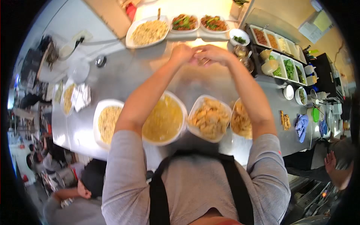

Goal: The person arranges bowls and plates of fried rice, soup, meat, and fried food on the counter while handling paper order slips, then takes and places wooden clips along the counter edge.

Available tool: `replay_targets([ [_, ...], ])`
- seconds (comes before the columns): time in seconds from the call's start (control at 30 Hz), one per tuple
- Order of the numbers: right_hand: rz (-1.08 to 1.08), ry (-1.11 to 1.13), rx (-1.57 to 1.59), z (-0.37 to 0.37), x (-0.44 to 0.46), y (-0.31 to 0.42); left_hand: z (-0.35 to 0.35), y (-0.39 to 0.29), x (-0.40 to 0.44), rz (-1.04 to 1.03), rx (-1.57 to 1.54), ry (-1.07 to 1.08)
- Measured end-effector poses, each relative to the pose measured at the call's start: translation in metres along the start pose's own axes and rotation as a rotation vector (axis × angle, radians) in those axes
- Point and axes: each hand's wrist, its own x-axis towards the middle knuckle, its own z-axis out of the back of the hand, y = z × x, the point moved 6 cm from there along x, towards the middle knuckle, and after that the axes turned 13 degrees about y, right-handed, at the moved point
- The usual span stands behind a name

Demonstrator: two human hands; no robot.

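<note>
My left hand [182,54] and my right hand [213,54] meet at the far side of the steel counter, arms stretched forward. The left fingers are curled closed; those of the right bend inward against them. Whatever lies between the fingertips is too small to make out. Just beyond are two white dishes of stir-fried food with green pieces, the left dish [184,23] and the right dish [213,23]. A white platter of fried rice [149,33] stands to their left. Beneath my forearms sit a bowl of yellow soup [164,120] and a square bowl of golden fried pieces [210,118].
Noodles fill a dish [108,122] at the left; another bowl [242,120] is partly behind my right arm. Crumpled foil [81,96] lies farther left. Ingredient trays [288,69], a small bowl of greens [239,37] and a blue cloth [301,127] are right. Other people stand on both sides.
</note>
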Motion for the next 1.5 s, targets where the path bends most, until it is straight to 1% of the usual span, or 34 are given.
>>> replay_targets([
  [0.03,-0.001,-0.013,-0.193,-0.011,-0.015,0.011,0.005,-0.024,-0.008,-0.043,-0.112,-0.022],
  [0.07,0.047,-0.153,-0.277,-0.013,-0.035,0.023,0.01,-0.053,-0.024,-0.082,-0.265,-0.024],
  [0.1,0.1,-0.299,-0.36,-0.015,-0.06,0.035,0.016,-0.086,-0.05,-0.094,-0.751,-0.051],
  [0.17,0.065,-0.381,-0.604,-0.019,-0.111,0.044,0.019,-0.129,-0.09,-0.04,-0.816,0.134],
  [0.23,-0.057,-0.419,-0.706,-0.023,-0.171,0.042,0.044,-0.162,-0.148,-0.196,-0.666,0.113],
  [0.27,0.055,-0.457,-0.735,-0.013,-0.197,0.022,0.054,-0.167,-0.176,-0.275,-0.584,0.097],
  [0.3,-0.12,-0.505,-0.689,-0.011,-0.228,0.016,0.067,-0.159,-0.205,-0.329,-0.483,0.008],
  [0.33,-0.157,-0.567,-0.618,0.003,-0.258,-0.004,0.083,-0.149,-0.237,-0.381,-0.376,-0.081],
  [0.37,-0.344,-0.603,-0.741,0.021,-0.286,-0.021,0.098,-0.135,-0.274,-0.329,-0.365,-0.208],
  [0.4,-0.416,-0.636,-0.756,0.043,-0.311,-0.047,0.112,-0.122,-0.312,-0.276,-0.354,-0.332],
  [0.43,-0.396,-0.668,-0.722,0.068,-0.337,-0.077,0.122,-0.092,-0.349,-0.1,-0.309,-0.511],
  [0.47,-0.402,-0.718,-0.982,0.082,-0.353,-0.091,0.129,-0.06,-0.385,-0.031,-0.312,-0.715],
  [0.5,-0.432,-0.764,-1.029,0.077,-0.359,-0.093,0.131,-0.03,-0.421,0.091,-0.252,-0.834],
  [0.53,-0.463,-0.812,-1.077,0.073,-0.365,-0.092,0.128,0.005,-0.457,0.247,-0.117,-0.978],
  [0.57,-0.494,-0.862,-1.123,0.07,-0.365,-0.088,0.119,0.039,-0.491,0.394,0.003,-1.051],
  [0.6,-0.257,-0.896,-1.027,0.058,-0.356,-0.078,0.107,0.071,-0.523,0.542,0.127,-1.116],
  [0.63,-0.245,-0.88,-0.927,0.048,-0.343,-0.072,0.083,0.119,-0.551,0.607,-0.091,-1.162],
  [0.67,-0.231,-0.862,-0.827,0.033,-0.326,-0.064,0.064,0.15,-0.572,0.665,-0.312,-1.201],
  [0.7,-0.216,-0.839,-0.727,0.017,-0.308,-0.055,0.045,0.149,-0.574,0.658,-0.66,-1.198],
  [0.73,-0.164,-0.82,-0.667,-0.001,-0.288,-0.045,0.026,0.161,-0.575,0.633,-0.847,-1.188],
  [0.77,-0.086,-0.808,-0.66,-0.022,-0.27,-0.032,0.016,0.146,-0.563,0.59,-1.062,-1.114],
  [0.8,-0.008,-0.796,-0.652,-0.043,-0.254,-0.018,0.009,0.142,-0.553,0.49,-1.203,-0.974],
  [0.83,0.067,-0.787,-0.642,-0.062,-0.242,-0.007,0.005,0.146,-0.552,0.468,-1.227,-0.955],
  [0.9,0.124,-0.759,-0.646,-0.088,-0.224,0.006,0.0,0.155,-0.538,0.412,-1.275,-0.897],
  [0.93,0.164,-0.734,-0.748,-0.103,-0.222,0.021,0.005,0.151,-0.536,0.433,-1.242,-0.961],
  [1.03,0.198,-0.737,-0.74,-0.117,-0.219,0.02,0.016,0.148,-0.525,0.446,-1.21,-0.94],
  [1.07,0.171,-0.716,-0.765,-0.12,-0.22,0.02,0.022,0.148,-0.518,0.453,-1.196,-0.915],
  [1.17,0.201,-0.773,-0.734,-0.134,-0.227,0.027,0.036,0.167,-0.483,0.401,-1.236,-0.879],
  [1.2,0.169,-0.761,-0.698,-0.134,-0.228,0.021,0.042,0.172,-0.468,0.402,-1.239,-0.862],
  [1.3,0.107,-0.761,-0.682,-0.144,-0.234,0.012,0.057,0.187,-0.415,0.31,-1.256,-0.785],
  [1.33,0.098,-0.764,-0.679,-0.149,-0.237,0.012,0.06,0.189,-0.398,0.315,-1.255,-0.772],
  [1.43,0.114,-0.788,-0.662,-0.156,-0.249,0.002,0.068,0.183,-0.349,0.315,-1.255,-0.729],
  [1.47,0.072,-0.787,-0.604,-0.157,-0.254,-0.006,0.069,0.179,-0.335,0.308,-1.259,-0.714],
  [1.5,0.055,-0.795,-0.616,-0.16,-0.259,-0.009,0.068,0.175,-0.32,0.307,-1.264,-0.692],
])
